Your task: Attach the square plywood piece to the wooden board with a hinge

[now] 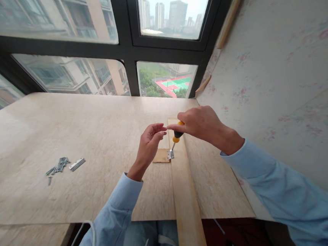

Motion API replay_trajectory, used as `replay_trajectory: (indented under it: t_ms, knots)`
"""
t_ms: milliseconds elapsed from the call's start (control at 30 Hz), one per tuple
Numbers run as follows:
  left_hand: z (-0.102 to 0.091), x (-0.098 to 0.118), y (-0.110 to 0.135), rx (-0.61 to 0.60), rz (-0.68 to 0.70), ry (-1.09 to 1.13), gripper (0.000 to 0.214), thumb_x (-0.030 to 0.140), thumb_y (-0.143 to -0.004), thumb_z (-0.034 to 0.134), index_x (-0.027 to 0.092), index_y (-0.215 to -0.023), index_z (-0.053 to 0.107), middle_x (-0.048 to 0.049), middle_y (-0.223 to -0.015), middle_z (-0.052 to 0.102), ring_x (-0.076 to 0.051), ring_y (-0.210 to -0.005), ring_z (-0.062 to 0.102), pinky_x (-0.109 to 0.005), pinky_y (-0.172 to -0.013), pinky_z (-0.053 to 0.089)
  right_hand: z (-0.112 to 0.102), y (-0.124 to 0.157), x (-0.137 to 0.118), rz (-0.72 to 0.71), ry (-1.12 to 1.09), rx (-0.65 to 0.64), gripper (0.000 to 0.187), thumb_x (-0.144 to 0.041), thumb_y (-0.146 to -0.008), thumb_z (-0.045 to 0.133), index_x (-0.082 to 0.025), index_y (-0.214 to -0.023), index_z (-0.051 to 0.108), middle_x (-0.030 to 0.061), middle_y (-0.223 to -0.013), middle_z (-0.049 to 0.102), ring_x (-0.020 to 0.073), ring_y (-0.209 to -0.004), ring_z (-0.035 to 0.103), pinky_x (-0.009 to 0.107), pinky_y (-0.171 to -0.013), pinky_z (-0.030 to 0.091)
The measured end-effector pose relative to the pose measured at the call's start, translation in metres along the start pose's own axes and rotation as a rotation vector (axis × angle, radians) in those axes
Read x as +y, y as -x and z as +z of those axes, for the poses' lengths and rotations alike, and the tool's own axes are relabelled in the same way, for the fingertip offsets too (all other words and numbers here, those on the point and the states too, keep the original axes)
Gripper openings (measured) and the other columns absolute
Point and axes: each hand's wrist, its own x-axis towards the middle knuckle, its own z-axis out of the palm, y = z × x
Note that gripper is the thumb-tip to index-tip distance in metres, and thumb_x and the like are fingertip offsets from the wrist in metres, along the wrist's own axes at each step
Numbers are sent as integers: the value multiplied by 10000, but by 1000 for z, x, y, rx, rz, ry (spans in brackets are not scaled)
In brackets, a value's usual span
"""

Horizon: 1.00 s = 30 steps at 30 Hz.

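Silver metal hinge (170,154), small and rectangular, lies below and between a person's two hands, across the meeting edges of a thin tan wooden board (160,156) and a long, pale wooden plank (185,190). The right grip (201,121) is closed around a yellow-and-black screwdriver (177,134), which slants down and leftward from it, the steel tip meeting the hinge; whether it sits in a screw head is too small to tell. The left grip (153,135) is narrow, its fingers curled and slightly parted from the thumb, with nothing visible in it, just beside the right index fingertip; whether they touch cannot be told.

Well to the left of the left grip, grey metal screws (51,170) and a cluster of loose metal hinges (61,163) lie on a beige, marble-patterned tabletop (109,124), with one separate elongated metal hinge (77,164) nearer that grip. From beneath the right grip, the plank runs toward the person and past the near edge. Beyond both grips stands a dark-framed window (129,45); right of the right grip rises a pale, floral-papered wall (275,52).
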Motion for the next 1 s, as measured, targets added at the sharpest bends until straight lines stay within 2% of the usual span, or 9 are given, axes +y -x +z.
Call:
replay_trajectory:
  t_ms: [133, 267, 433, 533, 600, 700, 833, 933, 1000]
  knots:
    - [3, 0, 12, -36, 56, -129, 311, 305, -870, 630, 157, -1141, 597, -108, -1120, 686, -194, -1023, 659, -346, -860, 527, 0, -6, -6, 101, 28, 24, 768, -754, -934, 358, -120, -723, 736, 149, -664, 652, 228, -644, 620, 298, -553, 274]
    - [15, 3, 17, -61, 151, -291, 356, 283, -856, 674, 169, -1179, 576, -101, -1156, 671, -167, -921, 665, -328, -796, 543, 0, -12, -6, 189, -17, 66, 780, -741, -945, 342, -110, -712, 736, 161, -639, 639, 230, -615, 620, 296, -540, 312]
    - [38, 4, 8, 47, 278, -548, 505, 406, -763, 817, 164, -1129, 568, -88, -1127, 657, -159, -779, 598, -322, -686, 493, 7, -15, -3, 234, -141, 95, 699, -691, -959, 398, -108, -765, 732, 168, -668, 646, 252, -694, 652, 305, -577, 385]
    - [52, 9, -2, 127, 323, -660, 439, 387, -753, 837, 155, -1014, 570, -74, -1034, 658, -170, -771, 573, -331, -693, 461, 14, -14, 2, 220, -229, 88, 631, -663, -964, 427, -133, -825, 739, 160, -719, 661, 267, -765, 664, 314, -620, 413]
    - [57, 13, -8, 132, 316, -715, 370, 337, -770, 827, 157, -965, 568, -70, -997, 657, -179, -779, 574, -333, -694, 450, 17, -11, 6, 215, -230, 65, 572, -636, -967, 451, -156, -880, 749, 155, -749, 668, 281, -788, 668, 319, -623, 410]
    - [54, 18, -16, 50, 335, -741, 290, 296, -803, 797, 167, -950, 583, -61, -965, 669, -186, -793, 576, -346, -725, 458, 17, -4, 13, 307, -188, 38, 661, -676, -974, 369, -154, -862, 758, 167, -749, 666, 296, -756, 665, 323, -586, 380]
    - [38, 21, -27, -118, 416, -699, 248, 152, -854, 694, 177, -1080, 593, -58, -1002, 695, -211, -922, 583, -384, -859, 478, 12, 12, 20, 439, -296, -1, 879, -775, -946, 154, -147, -629, 681, 150, -628, 625, 236, -597, 607, 314, -543, 314]
    - [25, 21, -35, -245, 431, -640, 345, 28, -856, 549, 188, -1162, 559, -67, -1097, 681, -205, -1024, 585, -374, -907, 482, 13, 25, 25, 442, -448, -8, 871, -791, -937, 145, -172, -491, 566, 98, -517, 562, 181, -497, 528, 311, -538, 290]
    - [20, 22, -39, -326, 418, -594, 357, 26, -866, 492, 200, -1174, 541, -73, -1139, 663, -193, -1037, 595, -359, -894, 492, 17, 31, 26, 404, -548, 20, 863, -807, -925, 174, -176, -473, 552, 75, -480, 536, 164, -480, 507, 305, -535, 287]
